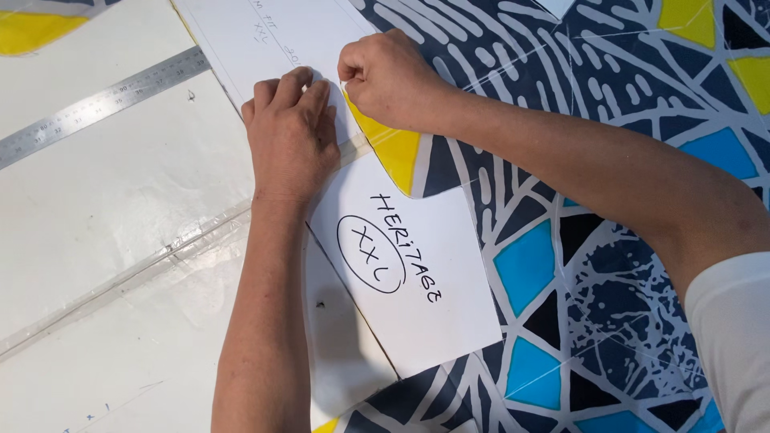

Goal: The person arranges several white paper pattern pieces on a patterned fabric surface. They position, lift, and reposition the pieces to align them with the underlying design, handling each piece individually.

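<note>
My left hand (pixel 290 132) lies flat, fingers together, pressing down a white paper pattern piece (pixel 417 273) with handwriting and a drawn oval on it. My right hand (pixel 387 76) is closed just beside it at the pattern's curved edge, pinching something small against the cloth; what it pinches is too small to tell. Under the pattern lies a patterned fabric (pixel 609 184) in dark navy, white, blue and yellow. The fingertips of both hands nearly touch.
A steel ruler (pixel 96 104) lies diagonally at the upper left on the white table surface (pixel 104 208). A strip of clear tape or plastic (pixel 120 277) runs diagonally across the table. More yellow fabric (pixel 32 28) shows at the top left corner.
</note>
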